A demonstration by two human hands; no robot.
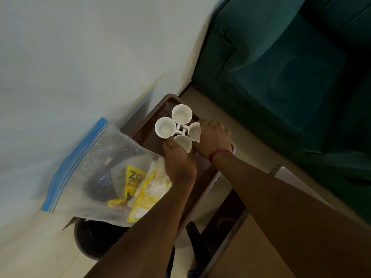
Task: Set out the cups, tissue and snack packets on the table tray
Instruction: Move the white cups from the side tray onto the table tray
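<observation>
While the head view is tilted, a pale wall (70, 57) fills the left and upper part of it; a dark green sofa (281, 67) fills the upper right, and it stands just beside the far end of a brown tray (148, 125); the tray runs from the middle of the view toward the lower middle, and I cannot tell what carries it. A clear zip bag (84, 173) with a blue strip along its closure lies over the left edge of the tray; inside it are yellow snack packets (140, 189), something white among them that may be tissue, though I cannot tell, and a dark wrapped thing (100, 183) that I cannot name. Below the bag a dark round bin (94, 237) stands on the pale floor (30, 247).

Four white cups (173, 127) stand upright on the far part of the tray, touching each other in a tight cluster, with their handles turned to the middle; all look empty. The left hand (178, 159) is curled around the nearest cup, with the thumb on the cup's left side and the fingers hidden under the palm; the right hand (212, 137), with a red thread (218, 154) around its wrist, is closed on the right cup, and its fingers cover the cup's outer side.
</observation>
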